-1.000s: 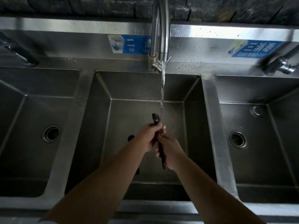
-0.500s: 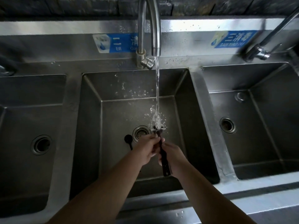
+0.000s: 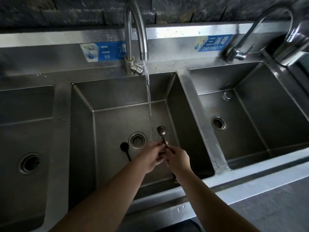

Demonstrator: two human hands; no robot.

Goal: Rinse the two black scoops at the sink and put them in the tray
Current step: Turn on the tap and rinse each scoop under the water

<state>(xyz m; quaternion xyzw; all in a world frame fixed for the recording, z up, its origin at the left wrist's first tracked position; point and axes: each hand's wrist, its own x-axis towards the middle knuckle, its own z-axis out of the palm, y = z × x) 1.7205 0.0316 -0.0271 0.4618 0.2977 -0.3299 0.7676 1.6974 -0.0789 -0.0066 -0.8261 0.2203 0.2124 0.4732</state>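
One black scoop stands upright over the middle basin, bowl up, just right of the water stream. My right hand grips its handle, whose end sticks out below my wrist. My left hand pinches the stem right beside it, under the stream. The second black scoop lies on the basin floor left of the drain; my left forearm hides its handle end. No tray is in view.
The steel sink has three basins; the middle basin sits under the running gooseneck tap. A second tap stands over the right basin. The left basin has its own drain. A steel counter edge runs in front.
The scoop's bowl has moved out of the stream to its right, and the splashing has stopped. The view has shifted left and down, showing more of the right basin and counter.
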